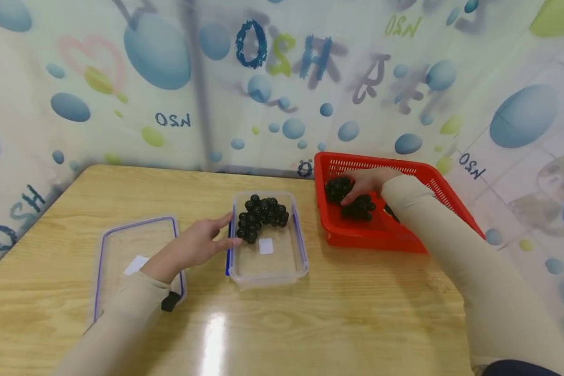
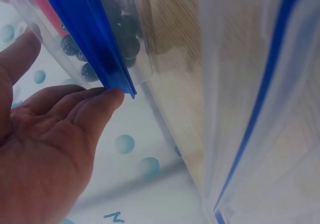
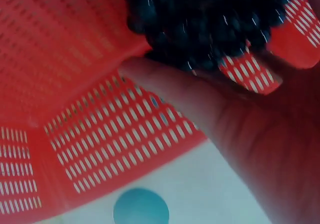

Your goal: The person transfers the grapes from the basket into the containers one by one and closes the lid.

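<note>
A bunch of black grapes lies in a clear plastic box with a blue flap on its left side. My left hand touches that side of the box, its fingers straight. In the left wrist view the fingertips of the left hand meet the blue flap, the thumb apart from them. To the right, my right hand reaches into a red basket and holds a bunch of black grapes. The right wrist view shows the thumb against the grapes.
A clear lid with a blue seal lies on the wooden table at the left, partly under my left forearm. Behind the table hangs a patterned curtain. The red basket stands close to it at the right.
</note>
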Demonstrator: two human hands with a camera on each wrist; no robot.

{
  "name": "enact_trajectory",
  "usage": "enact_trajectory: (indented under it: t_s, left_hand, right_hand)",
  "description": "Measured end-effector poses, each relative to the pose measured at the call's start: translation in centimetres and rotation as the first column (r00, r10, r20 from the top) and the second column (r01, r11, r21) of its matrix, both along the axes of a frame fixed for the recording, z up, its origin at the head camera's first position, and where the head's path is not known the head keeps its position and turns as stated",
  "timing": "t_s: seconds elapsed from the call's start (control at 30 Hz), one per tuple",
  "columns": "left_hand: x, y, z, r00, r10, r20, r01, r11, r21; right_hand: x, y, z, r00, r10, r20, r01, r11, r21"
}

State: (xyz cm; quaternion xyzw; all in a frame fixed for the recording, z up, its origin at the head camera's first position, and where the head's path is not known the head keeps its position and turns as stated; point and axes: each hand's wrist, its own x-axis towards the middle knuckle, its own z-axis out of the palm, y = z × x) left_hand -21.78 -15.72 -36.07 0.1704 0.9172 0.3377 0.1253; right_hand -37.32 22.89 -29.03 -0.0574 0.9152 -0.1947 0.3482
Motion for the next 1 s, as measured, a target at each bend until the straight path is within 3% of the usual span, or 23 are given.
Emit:
enact_trajectory:
  t_s: [0.2,0.4,0.53,0.63,0.77,1.0]
  left_hand:
    - [0.2,0.0,0.5,1.0,0.017,0.006,-0.016,1.0,-0.011]
    - [0.2,0.0,0.4,1.0,0.02,0.011,-0.02,1.0,-0.009]
    - [0.2,0.0,0.3,1.0,0.016,0.008,-0.016,1.0,-0.008]
    - [0.3,0.2,0.4,1.0,0.012,0.009,-0.012,1.0,-0.008]
    - [0.3,0.2,0.4,1.0,0.007,0.005,-0.007,1.0,-0.012]
    - [0.5,0.1,0.5,1.0,0.003,0.003,-0.003,1.0,-0.007]
  right_hand:
    - [-0.5,0.2,-1.3,0.983,0.064,-0.174,-0.044,0.992,0.115]
    - [-1.0,0.2,-2.0,0.961,0.108,-0.255,-0.071,0.986,0.152]
    - [-0.9,0.4,-2.6,0.926,0.128,-0.354,-0.085,0.987,0.137]
    - [-0.4,0.8,-2.7,0.882,0.132,-0.452,-0.086,0.989,0.121]
    - [0.4,1.5,-2.0,0.853,0.088,-0.515,-0.051,0.995,0.085]
    - [2.3,2.5,0.6,0.826,-0.001,-0.564,0.007,1.0,0.01]
